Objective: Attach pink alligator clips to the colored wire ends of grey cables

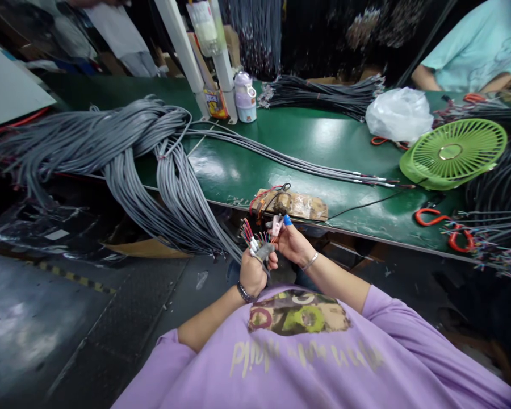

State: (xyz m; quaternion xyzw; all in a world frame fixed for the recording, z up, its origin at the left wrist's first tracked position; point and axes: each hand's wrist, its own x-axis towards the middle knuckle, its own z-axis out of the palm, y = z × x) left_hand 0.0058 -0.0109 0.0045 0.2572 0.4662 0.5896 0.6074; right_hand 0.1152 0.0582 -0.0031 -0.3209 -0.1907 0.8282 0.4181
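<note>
Just past the bench's front edge, my left hand (252, 276) is closed around the ends of several grey cables (234, 248). Red, white and other coloured wires (247, 232) fan out above its fist. A grey covering, perhaps on the thumb, lies across the cable ends. Close on the right, my right hand (296, 244) has its fingers pinched at the wire tips, with a blue cover on one fingertip. A small pinkish-white piece (276, 225) shows at those fingers; its kind is unclear. Behind the hands, a taped cardboard-like block (300, 205) with a black cord sits on the bench edge.
A thick grey cable bundle (153, 122) drapes over the green bench (221, 170) at left. Farther right are a green fan (451, 150), red-handled scissors (460, 238) and a plastic bag (400, 116). A purple bottle (244, 97) stands by a post. Another person (477, 51) sits opposite.
</note>
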